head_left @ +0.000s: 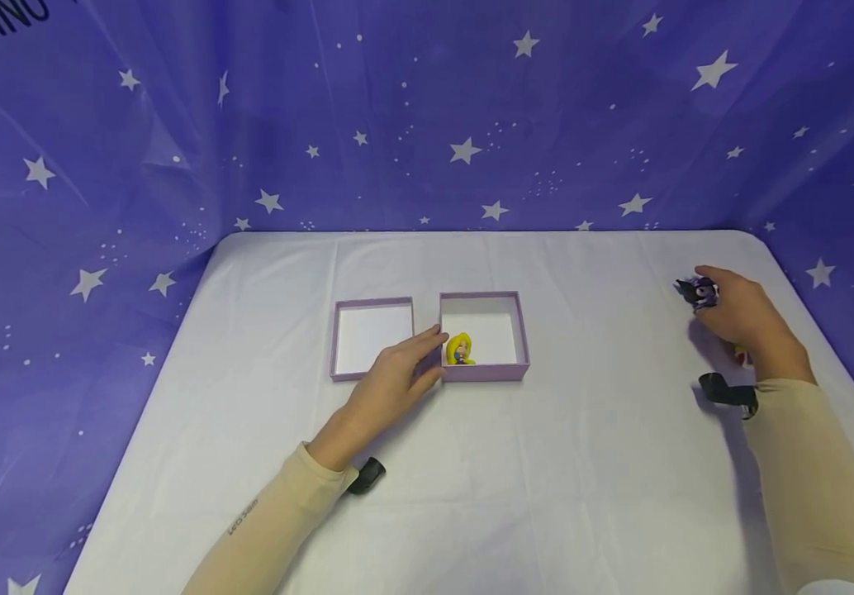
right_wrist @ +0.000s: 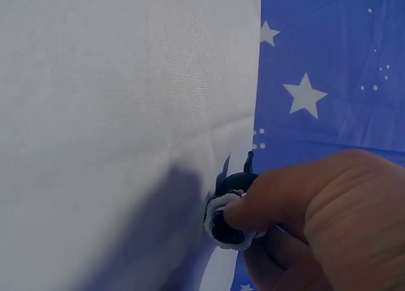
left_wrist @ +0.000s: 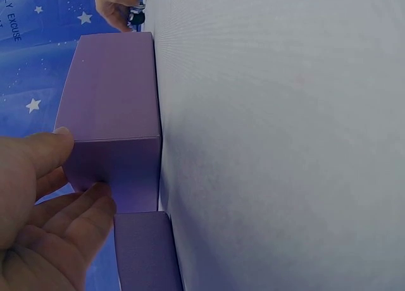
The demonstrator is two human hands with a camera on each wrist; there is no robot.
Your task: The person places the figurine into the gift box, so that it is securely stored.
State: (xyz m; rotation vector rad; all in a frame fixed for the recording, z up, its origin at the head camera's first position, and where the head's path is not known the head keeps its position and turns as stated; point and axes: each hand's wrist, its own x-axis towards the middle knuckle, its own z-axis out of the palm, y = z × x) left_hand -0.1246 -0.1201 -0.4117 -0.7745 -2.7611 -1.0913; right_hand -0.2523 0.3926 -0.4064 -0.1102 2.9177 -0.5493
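My left hand lies against the left side of an open purple box, fingertips at its wall and thumb near the front corner. The left wrist view shows the thumb on the box edge. Inside that box, in its front left corner, is a small figurine with long yellow hair. Far to the right, my right hand pinches a small dark figurine between thumb and fingers. Up close in the right wrist view, this dark figurine has a white ruffled part and stays close to the tablecloth.
A shallow purple lid with a white inside lies left of the box, partly behind my left hand. Below my right hand, another small colourful thing shows, mostly hidden. A starry blue curtain borders the white tablecloth.
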